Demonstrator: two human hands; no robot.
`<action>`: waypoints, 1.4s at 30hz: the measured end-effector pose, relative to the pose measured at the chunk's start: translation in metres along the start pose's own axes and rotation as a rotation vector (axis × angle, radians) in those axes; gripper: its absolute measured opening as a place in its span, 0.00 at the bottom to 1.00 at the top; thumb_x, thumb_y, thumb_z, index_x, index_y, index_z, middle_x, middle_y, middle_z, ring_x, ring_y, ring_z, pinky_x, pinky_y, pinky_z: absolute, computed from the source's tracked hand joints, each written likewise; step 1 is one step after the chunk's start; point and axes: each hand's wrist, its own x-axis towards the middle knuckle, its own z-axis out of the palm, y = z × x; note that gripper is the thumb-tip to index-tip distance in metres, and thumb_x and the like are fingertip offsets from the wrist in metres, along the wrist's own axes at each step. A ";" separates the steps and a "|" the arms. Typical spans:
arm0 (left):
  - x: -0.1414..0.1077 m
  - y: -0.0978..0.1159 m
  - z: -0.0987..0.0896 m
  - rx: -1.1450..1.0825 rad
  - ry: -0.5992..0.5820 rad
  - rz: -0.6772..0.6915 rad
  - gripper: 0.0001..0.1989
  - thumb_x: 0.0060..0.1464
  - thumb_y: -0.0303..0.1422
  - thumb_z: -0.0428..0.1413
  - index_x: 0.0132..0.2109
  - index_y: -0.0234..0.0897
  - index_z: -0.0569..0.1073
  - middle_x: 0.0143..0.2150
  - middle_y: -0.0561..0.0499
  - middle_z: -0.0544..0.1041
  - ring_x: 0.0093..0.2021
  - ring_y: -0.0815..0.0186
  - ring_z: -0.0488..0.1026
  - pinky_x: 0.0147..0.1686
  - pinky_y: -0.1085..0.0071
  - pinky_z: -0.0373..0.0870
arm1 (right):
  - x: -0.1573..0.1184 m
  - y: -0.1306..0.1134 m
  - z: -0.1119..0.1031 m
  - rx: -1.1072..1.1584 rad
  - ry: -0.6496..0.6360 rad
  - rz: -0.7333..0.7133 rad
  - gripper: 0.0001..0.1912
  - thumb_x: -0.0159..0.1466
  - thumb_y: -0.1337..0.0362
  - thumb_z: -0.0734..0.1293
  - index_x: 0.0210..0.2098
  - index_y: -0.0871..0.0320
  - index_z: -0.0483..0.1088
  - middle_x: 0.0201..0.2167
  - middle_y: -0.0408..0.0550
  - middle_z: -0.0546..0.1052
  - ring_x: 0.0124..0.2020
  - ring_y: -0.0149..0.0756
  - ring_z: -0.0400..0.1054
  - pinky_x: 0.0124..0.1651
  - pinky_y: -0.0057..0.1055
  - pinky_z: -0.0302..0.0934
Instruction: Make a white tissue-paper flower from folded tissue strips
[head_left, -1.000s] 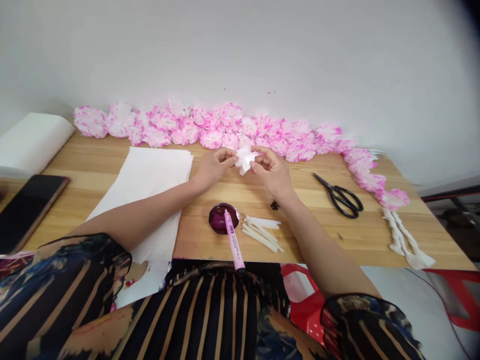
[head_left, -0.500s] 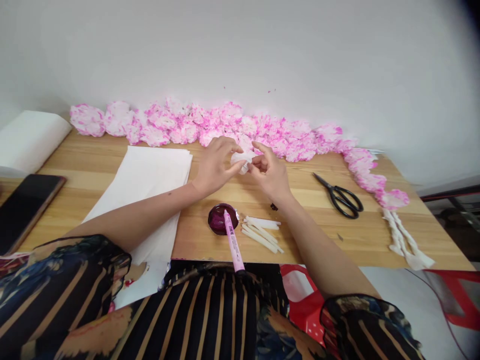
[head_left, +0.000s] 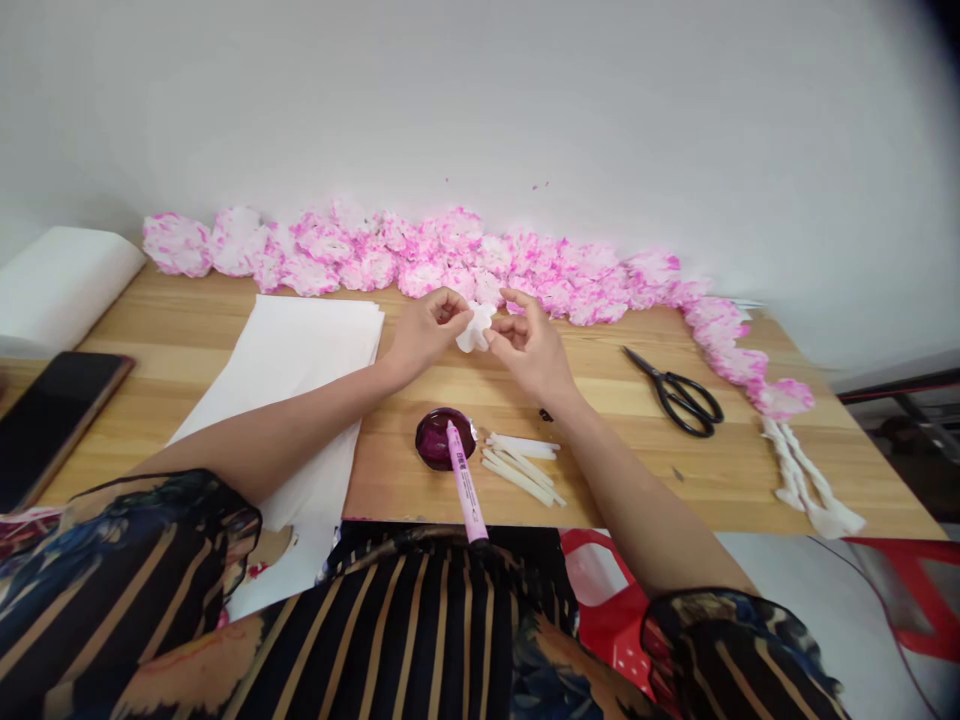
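Note:
A small white paper flower (head_left: 475,328) with ruffled edges is held up between my hands, over the middle of the table. My left hand (head_left: 429,335) pinches its left edge between thumb and fingers. At the lower right edge, my right hand (head_left: 531,348) grips it with the thumb and a finger, while the index finger is raised apart. Below the hands, a pink marker (head_left: 469,490) leans with its tip in a dark dish (head_left: 435,445) of purple liquid. Several thin white sticks (head_left: 521,475) lie just right of the dish.
A garland of pink-and-white paper flowers (head_left: 330,240) runs along the wall and bends down the right side. Black scissors (head_left: 679,395) lie at right. On the left are a stack of white paper sheets (head_left: 292,345), a phone (head_left: 60,415) and a white tissue pack (head_left: 64,280).
My left fingers have closed into a tighter pinch at the flower's left edge. The white flower now shows more spread out and has shifted slightly left.

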 end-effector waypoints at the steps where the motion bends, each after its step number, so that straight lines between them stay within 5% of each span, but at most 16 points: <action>1: 0.000 0.000 0.000 -0.003 0.013 0.013 0.03 0.53 0.29 0.57 0.33 0.35 0.70 0.28 0.55 0.72 0.28 0.71 0.68 0.30 0.74 0.64 | 0.000 0.000 0.000 0.033 0.012 0.045 0.26 0.59 0.57 0.70 0.55 0.54 0.65 0.33 0.43 0.79 0.34 0.36 0.73 0.41 0.36 0.67; 5: -0.005 0.007 0.000 0.105 0.028 0.171 0.02 0.54 0.29 0.57 0.33 0.36 0.71 0.29 0.54 0.73 0.29 0.71 0.68 0.30 0.73 0.64 | 0.001 -0.003 -0.002 0.029 0.032 0.105 0.15 0.59 0.51 0.69 0.36 0.55 0.68 0.27 0.41 0.74 0.28 0.32 0.67 0.34 0.31 0.62; 9: -0.012 0.014 -0.001 0.252 -0.029 0.377 0.05 0.56 0.28 0.56 0.31 0.37 0.71 0.31 0.52 0.74 0.32 0.69 0.69 0.35 0.71 0.66 | 0.001 -0.004 -0.004 -0.050 0.009 0.055 0.16 0.60 0.51 0.68 0.25 0.55 0.65 0.21 0.38 0.65 0.24 0.29 0.59 0.30 0.29 0.54; 11: -0.013 0.013 0.000 0.247 -0.031 0.390 0.05 0.56 0.29 0.56 0.31 0.37 0.71 0.32 0.51 0.74 0.32 0.69 0.69 0.35 0.70 0.67 | 0.002 -0.003 -0.004 -0.007 0.026 0.050 0.13 0.59 0.53 0.67 0.26 0.55 0.67 0.21 0.38 0.66 0.25 0.29 0.59 0.30 0.29 0.54; 18: -0.003 -0.001 0.000 0.036 0.055 0.103 0.03 0.57 0.31 0.54 0.36 0.37 0.69 0.33 0.53 0.74 0.33 0.70 0.71 0.33 0.73 0.68 | 0.002 -0.004 -0.002 0.024 0.123 0.008 0.09 0.58 0.56 0.67 0.32 0.55 0.72 0.28 0.42 0.76 0.28 0.32 0.66 0.35 0.31 0.61; 25: -0.013 0.012 0.003 0.151 -0.007 0.189 0.13 0.57 0.42 0.58 0.39 0.38 0.68 0.39 0.50 0.75 0.37 0.67 0.71 0.37 0.70 0.68 | -0.001 -0.004 -0.001 -0.156 0.122 -0.089 0.08 0.61 0.59 0.66 0.34 0.56 0.75 0.30 0.44 0.78 0.28 0.33 0.68 0.34 0.32 0.60; 33: -0.008 -0.002 0.007 0.038 -0.025 0.060 0.08 0.54 0.34 0.57 0.31 0.37 0.68 0.29 0.54 0.72 0.30 0.70 0.69 0.32 0.72 0.67 | -0.001 -0.004 -0.001 -0.123 0.011 -0.019 0.09 0.61 0.57 0.66 0.34 0.56 0.74 0.30 0.43 0.78 0.30 0.33 0.69 0.36 0.31 0.62; 39: -0.014 0.009 0.005 0.228 -0.032 0.295 0.08 0.56 0.33 0.57 0.29 0.36 0.70 0.30 0.52 0.74 0.33 0.68 0.69 0.37 0.69 0.66 | -0.001 -0.007 -0.003 -0.134 0.057 -0.020 0.10 0.60 0.57 0.66 0.34 0.56 0.74 0.29 0.44 0.78 0.29 0.33 0.69 0.36 0.31 0.63; 42: -0.012 0.007 0.004 0.215 -0.013 0.245 0.05 0.56 0.30 0.56 0.31 0.37 0.70 0.31 0.52 0.74 0.33 0.68 0.70 0.37 0.69 0.67 | -0.001 -0.007 -0.003 -0.088 0.085 -0.032 0.10 0.61 0.59 0.65 0.35 0.56 0.75 0.31 0.44 0.79 0.30 0.34 0.70 0.36 0.32 0.63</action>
